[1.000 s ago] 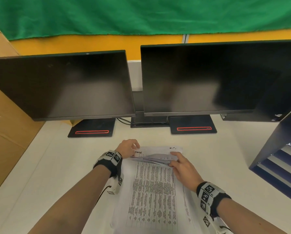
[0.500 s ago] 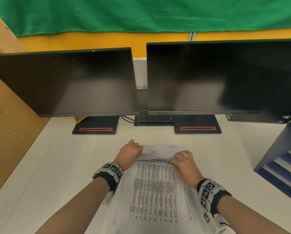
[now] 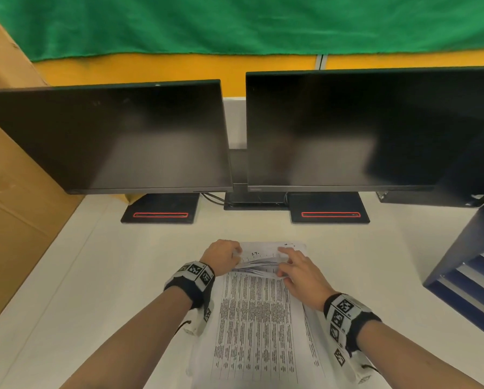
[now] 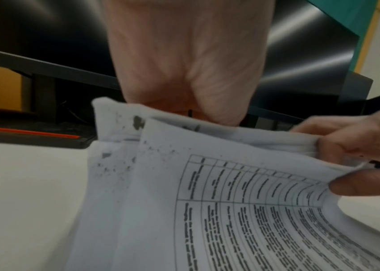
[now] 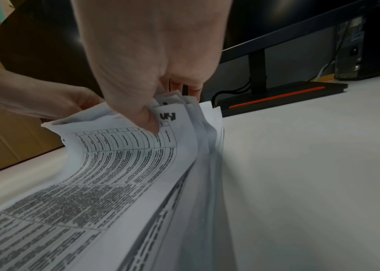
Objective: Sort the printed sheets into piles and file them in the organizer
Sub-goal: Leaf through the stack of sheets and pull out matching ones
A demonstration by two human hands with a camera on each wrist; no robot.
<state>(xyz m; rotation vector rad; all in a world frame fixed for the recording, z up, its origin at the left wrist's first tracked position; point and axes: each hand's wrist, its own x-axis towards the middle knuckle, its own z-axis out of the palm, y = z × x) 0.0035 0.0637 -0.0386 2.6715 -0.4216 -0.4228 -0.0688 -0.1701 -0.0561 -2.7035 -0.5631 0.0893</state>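
Note:
A stack of printed sheets (image 3: 256,324) with dense tables lies on the white desk (image 3: 95,290) in front of me. My left hand (image 3: 224,255) grips the stack's far left corner, with the sheets' top edges bent up under its fingers (image 4: 184,110). My right hand (image 3: 294,269) pinches the far right corners, thumb (image 5: 145,119) on the top sheet and fingers behind several fanned sheets (image 5: 196,113). A handwritten mark (image 5: 167,116) shows on one lifted corner. The dark blue organizer (image 3: 471,262) with slanted shelves stands at the right edge.
Two dark monitors (image 3: 109,136) (image 3: 361,127) stand side by side at the back on black bases with red stripes (image 3: 161,214). Brown cardboard (image 3: 10,178) lines the left side. A dark computer case (image 5: 369,42) sits at the far right.
The right hand's index finger has stretched forward over the far edge, and the sheet corners have fanned further apart. The left hand keeps its grip on the left corner.

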